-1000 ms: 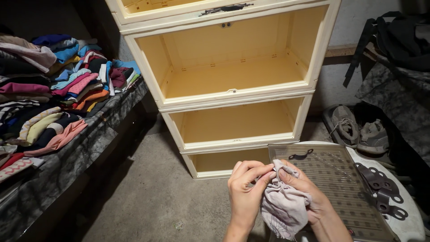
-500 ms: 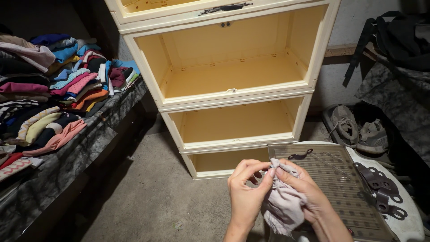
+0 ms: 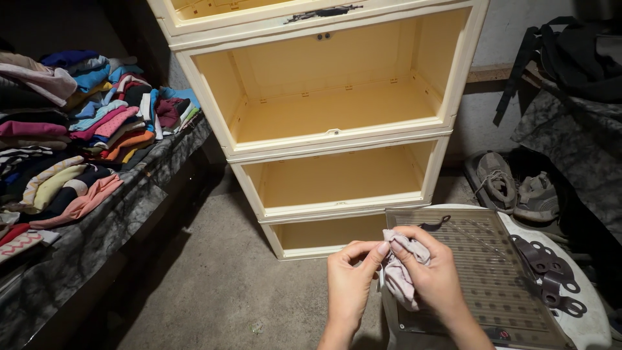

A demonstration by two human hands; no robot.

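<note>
Both hands meet low in the view over a small, crumpled piece of pale pinkish-grey cloth [image 3: 402,275]: the left hand [image 3: 350,279] pinches one edge of it between thumb and fingertips, and the right hand [image 3: 433,272] is closed around the bunched bulk of it, so each hand is grasping the cloth rather than lying slack. The cloth hangs just above the near corner of a flat grey perforated panel [image 3: 492,279] that lies on a white rounded surface [image 3: 593,321], with dark brown plastic clips [image 3: 547,269] beside it. As a judgement, the work on this piece is only at its start — it is bunched, not yet flat or folded. Ahead stands a cream plastic cabinet with open-fronted compartments [image 3: 330,123]; the shelves visible inside it hold nothing, so putting anything away looks wholly undone. To the left, piles of folded, many-coloured clothes [image 3: 84,129] lie on a dark marbled bench [image 3: 97,240], well apart from the hands. A pair of grey trainers [image 3: 512,185] sits on the floor to the right.
</note>
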